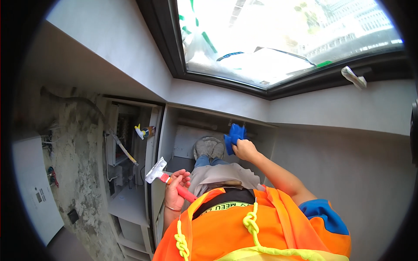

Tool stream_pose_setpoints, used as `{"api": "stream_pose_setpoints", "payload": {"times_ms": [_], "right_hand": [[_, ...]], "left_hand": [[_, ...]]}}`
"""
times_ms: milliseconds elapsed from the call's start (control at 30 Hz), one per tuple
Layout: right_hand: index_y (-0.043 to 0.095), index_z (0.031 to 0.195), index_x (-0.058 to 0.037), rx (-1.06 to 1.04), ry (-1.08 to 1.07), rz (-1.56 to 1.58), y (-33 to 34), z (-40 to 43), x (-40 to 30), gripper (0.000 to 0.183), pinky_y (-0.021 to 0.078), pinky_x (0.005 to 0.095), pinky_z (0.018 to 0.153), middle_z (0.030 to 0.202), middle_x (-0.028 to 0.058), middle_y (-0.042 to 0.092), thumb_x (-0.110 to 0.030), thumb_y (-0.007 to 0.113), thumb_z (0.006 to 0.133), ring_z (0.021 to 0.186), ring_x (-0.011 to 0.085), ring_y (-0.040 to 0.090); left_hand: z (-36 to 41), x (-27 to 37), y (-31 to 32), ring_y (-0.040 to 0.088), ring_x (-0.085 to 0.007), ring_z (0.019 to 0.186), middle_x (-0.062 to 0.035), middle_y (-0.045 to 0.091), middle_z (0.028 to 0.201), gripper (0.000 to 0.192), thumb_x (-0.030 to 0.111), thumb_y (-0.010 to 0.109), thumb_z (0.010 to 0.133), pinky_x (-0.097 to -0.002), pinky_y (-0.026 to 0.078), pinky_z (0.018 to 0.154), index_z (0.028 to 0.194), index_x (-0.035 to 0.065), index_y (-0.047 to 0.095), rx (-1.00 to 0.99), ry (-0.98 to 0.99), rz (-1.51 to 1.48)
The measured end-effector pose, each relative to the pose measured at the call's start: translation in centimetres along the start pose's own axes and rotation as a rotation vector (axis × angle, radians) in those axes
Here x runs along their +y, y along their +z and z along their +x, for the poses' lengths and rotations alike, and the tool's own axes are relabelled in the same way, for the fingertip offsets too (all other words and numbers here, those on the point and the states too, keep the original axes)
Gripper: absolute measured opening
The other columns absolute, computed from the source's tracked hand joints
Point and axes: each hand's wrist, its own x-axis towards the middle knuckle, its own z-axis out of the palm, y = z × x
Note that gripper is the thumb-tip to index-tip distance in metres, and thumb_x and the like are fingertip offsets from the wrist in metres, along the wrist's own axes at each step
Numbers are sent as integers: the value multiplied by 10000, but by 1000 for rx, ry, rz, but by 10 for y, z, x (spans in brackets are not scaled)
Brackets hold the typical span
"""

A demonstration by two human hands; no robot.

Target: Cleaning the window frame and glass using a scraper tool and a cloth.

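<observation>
My left hand [175, 192] grips the red handle of a wide-blade scraper [157, 169]. Its metal head, smeared with white, points up and away from my body. In my right hand [245, 149] is a bunched blue cloth [235, 137], slightly blurred, held out in front of a cabinet opening below the window ledge. My shoes [209, 148] stand side by side between the two hands, at the open cabinet [169, 130].
Above the ledge [215, 89] is a dark-framed window [225, 80] with a white handle [354, 78]. To the left, a spray bottle [148, 131] stands near an open panel box [122, 137]. A flexible conduit [114, 136] hangs from the stained wall [76, 156], beside a white appliance [36, 189].
</observation>
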Motion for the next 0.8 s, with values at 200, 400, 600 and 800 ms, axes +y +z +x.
{"api": "stream_pose_setpoints", "payload": {"times_ms": [200, 400, 600, 800], "right_hand": [[571, 848, -11, 287, -209, -106, -32, 107, -92, 233, 504, 443, 673, 827, 173, 618, -238, 605, 813, 760, 343, 634], [590, 1074, -97, 612, -359, -80, 26, 254, -162, 287, 408, 443, 878, 1121, 128, 545, -146, 548, 794, 1084, 300, 497], [496, 1324, -242, 348, -363, -300, 82, 358, -167, 553, 206, 533, 1099, 1428, 82, 382, -397, 633, 812, 1360, 331, 270], [485, 1317, -297, 596, -528, -166, 103, 347, -44, 560, 289, 507, 1050, 1383, 46, 434, -423, 639, 793, 1313, 286, 345]], "left_hand": [[14, -16, -29, 606, -167, 875, -102, 639, 1009, 198, 71, 506, 911, -292, 499, 768, 1094, 36, 572, 105, -6, -42], [14, -30, -52, 586, -173, 898, -101, 624, 1032, 224, 77, 485, 913, -294, 476, 781, 1122, 33, 552, 317, -63, 3], [27, -57, -88, 578, -173, 901, -85, 617, 1031, 231, 107, 496, 910, -299, 472, 771, 1128, 55, 554, 472, -120, 4], [57, -70, -86, 568, -128, 888, -38, 613, 1045, 225, 150, 493, 933, -272, 473, 769, 1148, 97, 534, 429, -133, 34]]}}
